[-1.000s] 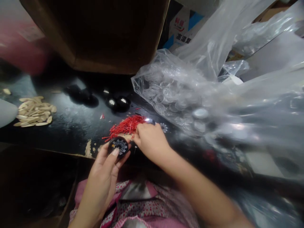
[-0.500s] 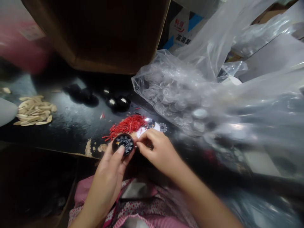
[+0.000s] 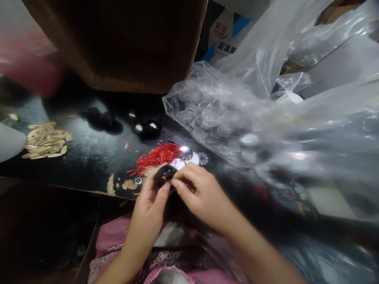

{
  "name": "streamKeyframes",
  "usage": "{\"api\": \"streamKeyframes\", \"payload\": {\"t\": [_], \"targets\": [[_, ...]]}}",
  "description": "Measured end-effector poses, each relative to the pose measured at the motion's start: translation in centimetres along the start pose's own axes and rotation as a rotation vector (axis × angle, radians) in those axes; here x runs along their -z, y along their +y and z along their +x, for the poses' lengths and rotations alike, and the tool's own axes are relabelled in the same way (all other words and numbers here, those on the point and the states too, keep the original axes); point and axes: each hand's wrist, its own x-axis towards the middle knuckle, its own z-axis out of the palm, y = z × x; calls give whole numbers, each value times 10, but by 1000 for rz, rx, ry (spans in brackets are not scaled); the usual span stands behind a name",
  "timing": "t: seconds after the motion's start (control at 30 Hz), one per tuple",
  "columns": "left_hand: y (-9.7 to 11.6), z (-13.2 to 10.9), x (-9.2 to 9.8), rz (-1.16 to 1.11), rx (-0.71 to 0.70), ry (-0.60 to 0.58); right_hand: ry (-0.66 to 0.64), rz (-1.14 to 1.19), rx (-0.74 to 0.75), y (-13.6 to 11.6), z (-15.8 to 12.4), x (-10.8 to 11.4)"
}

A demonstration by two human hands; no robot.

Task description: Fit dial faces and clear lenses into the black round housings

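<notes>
My left hand (image 3: 152, 197) is closed around a small black round dial gauge (image 3: 166, 173), its thumb on the near rim. The dial face has white markings and is tilted, partly covered by fingers. A thin red pointer (image 3: 166, 181) lies across the lower face. My right hand (image 3: 197, 183) pinches at the right end of this pointer, by the gauge's edge; its fingertips hide the exact contact. Just beyond the hands lies a heap of red pointers (image 3: 160, 154), beside white discs (image 3: 192, 158) and a patterned dial plate (image 3: 203, 158).
A clear plastic bag (image 3: 207, 114) of clear round covers spreads on the right. Shiny black round parts (image 3: 148, 128) stand behind the red heap. Pale seeds (image 3: 49, 141) are piled at left. A large cardboard box (image 3: 124, 81) overhangs the back. A small metal ring (image 3: 137, 181) lies near the table edge.
The gauge has moved right and tilted, held in my left hand. A red pointer now shows across its face at my right fingertips. The small metal ring has come into view.
</notes>
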Motion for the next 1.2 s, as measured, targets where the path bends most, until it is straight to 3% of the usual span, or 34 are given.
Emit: {"api": "streamKeyframes", "payload": {"t": [0.27,0.77,0.87,0.97,1.1,1.2], "targets": [[9,-6,3,87,-55,-37,3,35,31,0,-3,4],[20,-23,3,491,-295,87,85,156,21,-6,-18,-9],[21,-19,3,461,-226,60,74,129,-18,-5,-18,-7],[17,-10,7,283,-47,-49,56,66,-13,-4,-14,-2],[10,-2,16,63,120,-97,101,-87,162,0,-8,1],[6,-4,19,76,173,-30,109,-270,269,4,-2,-3]]}}
